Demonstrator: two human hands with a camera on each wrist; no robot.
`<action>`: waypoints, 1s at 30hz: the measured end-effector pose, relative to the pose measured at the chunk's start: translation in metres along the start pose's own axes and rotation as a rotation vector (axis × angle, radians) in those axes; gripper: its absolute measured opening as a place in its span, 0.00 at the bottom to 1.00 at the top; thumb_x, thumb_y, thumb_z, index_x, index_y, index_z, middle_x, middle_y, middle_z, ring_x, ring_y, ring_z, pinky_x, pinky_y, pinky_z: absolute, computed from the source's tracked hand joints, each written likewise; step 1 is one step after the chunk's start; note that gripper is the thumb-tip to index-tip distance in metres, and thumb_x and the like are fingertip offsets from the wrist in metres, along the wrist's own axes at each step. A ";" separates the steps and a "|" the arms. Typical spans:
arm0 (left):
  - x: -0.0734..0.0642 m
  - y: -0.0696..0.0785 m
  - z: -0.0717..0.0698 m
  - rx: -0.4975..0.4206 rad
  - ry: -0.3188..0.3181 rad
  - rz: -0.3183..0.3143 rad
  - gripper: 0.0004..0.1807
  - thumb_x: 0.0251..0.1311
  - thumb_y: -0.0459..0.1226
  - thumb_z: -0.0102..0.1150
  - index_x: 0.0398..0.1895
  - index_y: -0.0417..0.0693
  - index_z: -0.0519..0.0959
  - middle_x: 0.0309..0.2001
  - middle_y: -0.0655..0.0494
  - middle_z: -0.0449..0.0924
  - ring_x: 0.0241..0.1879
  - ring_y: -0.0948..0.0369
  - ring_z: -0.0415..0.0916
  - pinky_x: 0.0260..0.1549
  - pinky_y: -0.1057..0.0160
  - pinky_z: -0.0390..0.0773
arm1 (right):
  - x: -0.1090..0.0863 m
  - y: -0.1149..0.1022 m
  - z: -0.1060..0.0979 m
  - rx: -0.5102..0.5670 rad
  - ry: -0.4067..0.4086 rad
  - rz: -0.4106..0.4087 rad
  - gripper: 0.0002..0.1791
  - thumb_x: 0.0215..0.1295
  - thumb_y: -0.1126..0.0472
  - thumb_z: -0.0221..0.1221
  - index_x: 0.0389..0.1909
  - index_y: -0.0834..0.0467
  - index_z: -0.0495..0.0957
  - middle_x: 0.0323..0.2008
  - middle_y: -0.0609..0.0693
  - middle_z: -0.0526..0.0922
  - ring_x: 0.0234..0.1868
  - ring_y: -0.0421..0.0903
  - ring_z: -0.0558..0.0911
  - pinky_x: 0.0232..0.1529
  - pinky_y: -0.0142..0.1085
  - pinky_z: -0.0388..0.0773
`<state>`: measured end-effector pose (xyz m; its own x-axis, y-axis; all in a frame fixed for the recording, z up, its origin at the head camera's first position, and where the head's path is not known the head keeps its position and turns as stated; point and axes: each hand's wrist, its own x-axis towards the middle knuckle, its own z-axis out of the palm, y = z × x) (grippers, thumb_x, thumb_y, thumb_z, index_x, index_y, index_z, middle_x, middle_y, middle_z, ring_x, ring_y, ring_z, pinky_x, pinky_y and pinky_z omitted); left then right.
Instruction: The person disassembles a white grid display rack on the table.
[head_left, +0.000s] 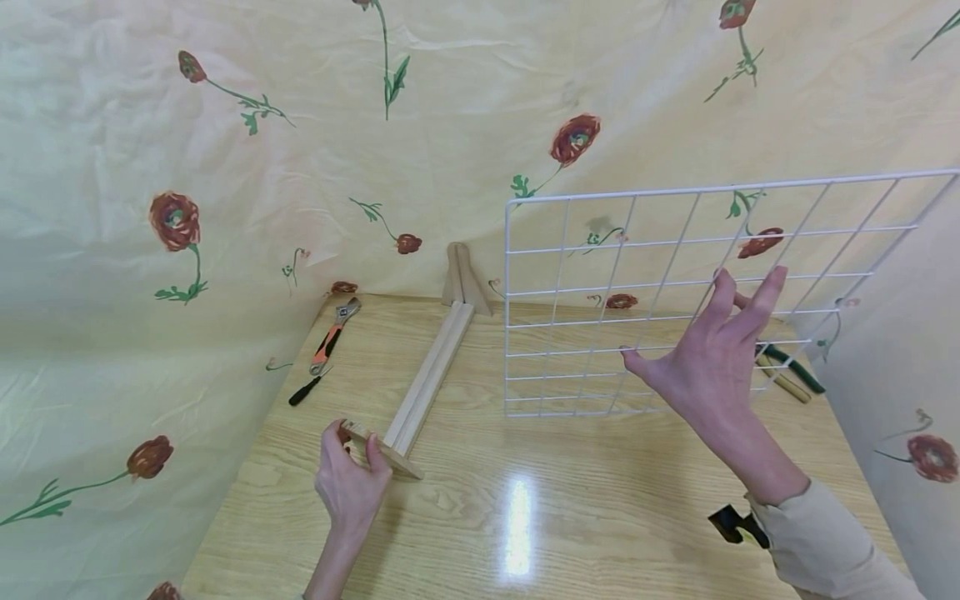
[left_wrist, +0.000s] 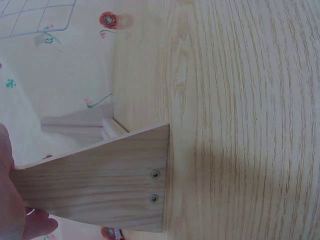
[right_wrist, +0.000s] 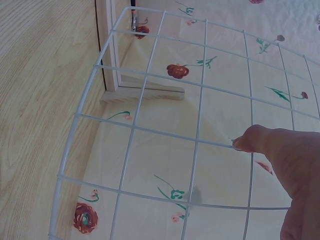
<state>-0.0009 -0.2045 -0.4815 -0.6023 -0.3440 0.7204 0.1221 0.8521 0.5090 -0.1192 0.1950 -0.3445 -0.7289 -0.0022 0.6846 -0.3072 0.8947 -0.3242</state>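
Note:
In the head view my left hand (head_left: 348, 483) pinches the upper edge of a wooden end board (head_left: 405, 467) between thumb and fingers. This board belongs to a wooden stand, whose long rail (head_left: 431, 379) runs back to a second, upright end piece (head_left: 459, 279) near the wall. The left wrist view shows two metal screw heads (left_wrist: 155, 174) in the near board's outer face. A white wire grid panel (head_left: 611, 288) is held tilted over the right of the table by my right hand (head_left: 712, 358). Its fingers spread across the wires, thumb (right_wrist: 255, 139) against one wire.
An adjustable wrench (head_left: 333, 333) with orange-and-black handle and a black screwdriver (head_left: 307, 390) lie at the left of the wooden table (head_left: 600, 500). Behind the grid, at right, is a tool with a dark green handle (head_left: 802, 373). Flower-patterned sheeting (head_left: 300, 167) surrounds the table.

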 end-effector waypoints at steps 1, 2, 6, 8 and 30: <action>0.000 0.000 0.000 0.002 0.003 -0.001 0.23 0.53 0.32 0.65 0.50 0.29 0.70 0.33 0.31 0.77 0.21 0.39 0.78 0.12 0.46 0.78 | 0.000 0.000 0.000 -0.002 0.001 0.000 0.73 0.29 0.51 0.83 0.70 0.67 0.42 0.71 0.77 0.28 0.52 0.70 0.66 0.27 0.61 0.77; 0.000 0.000 0.000 0.005 0.005 -0.002 0.23 0.53 0.32 0.65 0.50 0.30 0.70 0.33 0.32 0.77 0.21 0.40 0.77 0.11 0.46 0.77 | 0.000 0.000 0.001 -0.001 0.004 0.000 0.74 0.29 0.51 0.83 0.70 0.67 0.42 0.71 0.77 0.29 0.52 0.70 0.66 0.27 0.61 0.77; 0.000 0.000 0.000 0.013 0.016 -0.001 0.23 0.52 0.33 0.65 0.49 0.30 0.70 0.32 0.33 0.77 0.19 0.42 0.76 0.09 0.49 0.74 | 0.000 0.000 0.001 0.002 0.008 0.003 0.74 0.27 0.51 0.84 0.70 0.67 0.43 0.71 0.77 0.29 0.54 0.71 0.65 0.27 0.62 0.76; 0.000 0.000 0.000 0.019 0.020 0.004 0.23 0.53 0.34 0.65 0.49 0.30 0.70 0.31 0.33 0.77 0.18 0.43 0.75 0.08 0.50 0.73 | 0.000 0.000 0.001 0.005 0.011 0.006 0.74 0.27 0.52 0.84 0.70 0.67 0.43 0.72 0.77 0.29 0.56 0.71 0.64 0.28 0.63 0.76; 0.002 -0.004 0.002 0.046 0.036 0.034 0.21 0.55 0.37 0.63 0.44 0.29 0.70 0.29 0.37 0.77 0.11 0.61 0.62 0.05 0.67 0.60 | -0.003 0.000 0.003 0.015 0.007 0.018 0.74 0.28 0.52 0.83 0.72 0.66 0.42 0.72 0.76 0.28 0.60 0.70 0.61 0.35 0.68 0.75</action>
<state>-0.0042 -0.2081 -0.4831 -0.5697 -0.3277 0.7537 0.1050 0.8805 0.4622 -0.1193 0.1939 -0.3485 -0.7301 0.0172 0.6831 -0.3030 0.8878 -0.3463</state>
